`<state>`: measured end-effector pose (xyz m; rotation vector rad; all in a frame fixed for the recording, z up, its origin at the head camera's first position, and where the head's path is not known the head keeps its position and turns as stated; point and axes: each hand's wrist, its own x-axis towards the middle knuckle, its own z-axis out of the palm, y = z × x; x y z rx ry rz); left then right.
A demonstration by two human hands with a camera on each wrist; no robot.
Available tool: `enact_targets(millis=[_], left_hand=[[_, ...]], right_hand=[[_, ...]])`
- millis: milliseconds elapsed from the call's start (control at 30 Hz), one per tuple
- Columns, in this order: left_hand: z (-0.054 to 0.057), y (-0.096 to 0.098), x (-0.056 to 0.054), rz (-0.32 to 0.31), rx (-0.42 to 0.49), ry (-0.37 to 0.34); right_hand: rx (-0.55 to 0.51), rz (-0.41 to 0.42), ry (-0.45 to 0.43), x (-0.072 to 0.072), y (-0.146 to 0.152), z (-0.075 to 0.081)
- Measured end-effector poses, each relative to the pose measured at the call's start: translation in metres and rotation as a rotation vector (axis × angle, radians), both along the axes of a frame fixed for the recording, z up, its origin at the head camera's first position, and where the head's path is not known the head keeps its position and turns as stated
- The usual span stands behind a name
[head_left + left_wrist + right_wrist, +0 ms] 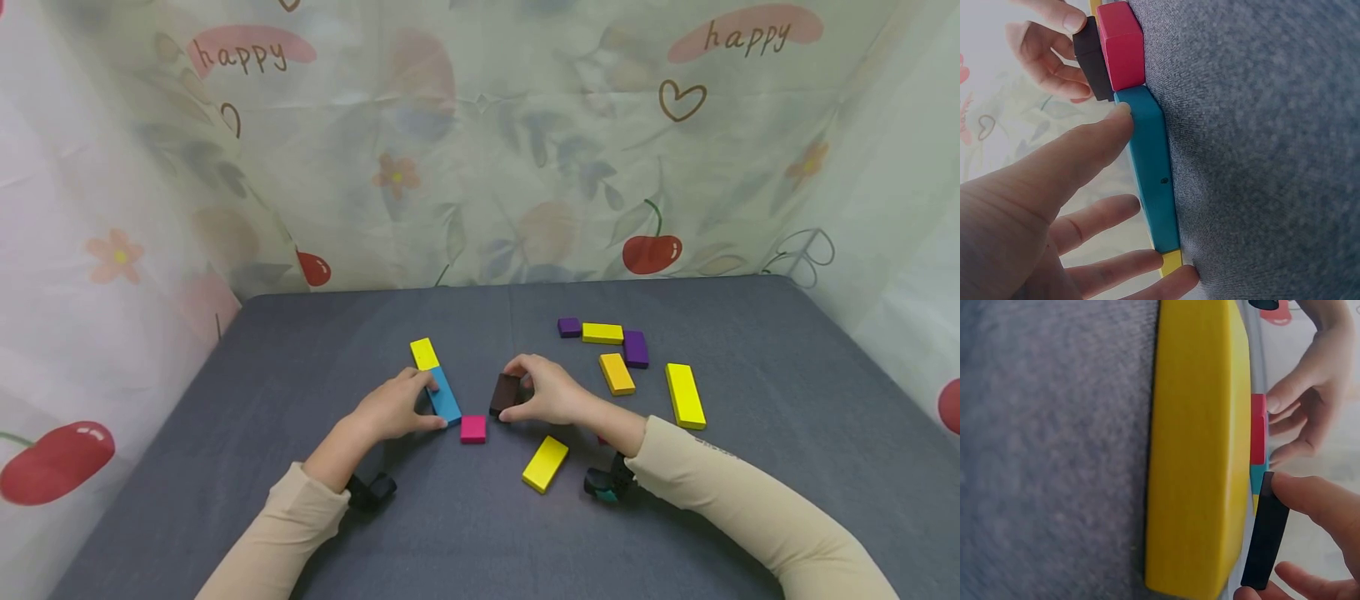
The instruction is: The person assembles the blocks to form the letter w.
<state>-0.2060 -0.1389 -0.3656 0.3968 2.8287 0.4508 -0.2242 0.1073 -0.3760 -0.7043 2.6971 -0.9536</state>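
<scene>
My right hand (551,392) pinches a dark brown block (506,394) between thumb and fingers. In the left wrist view the dark block overlaps the side of a pink block (1124,47). My left hand (397,406) rests on a long blue block (446,398), its thumb at the near end. Its other fingers extend loosely along the blue block toward a yellow block (424,353), which adjoins the far end. The pink block lies right at the blue block's near corner. A yellow block (1197,450) fills much of the right wrist view.
Right of the hands lie an orange-yellow block (617,374) and a long yellow block (686,396). Behind them a small purple block (569,327), a yellow block (602,333) and another purple block (636,349) form a row. A patterned curtain (480,150) hangs behind the grey table (337,325).
</scene>
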Motion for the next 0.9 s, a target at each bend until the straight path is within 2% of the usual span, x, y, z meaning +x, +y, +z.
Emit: enact_targets(millis=[667,900], left_hand=[[0.000,0.000,0.000,-0.009,0.006,0.008],[0.000,-0.001,0.000,-0.012,0.010,0.008]], right_hand=[[0.074,-0.016,0.023,0.003,-0.009,-0.003],[0.111,-0.036,0.006,0.004,-0.014,-0.003]])
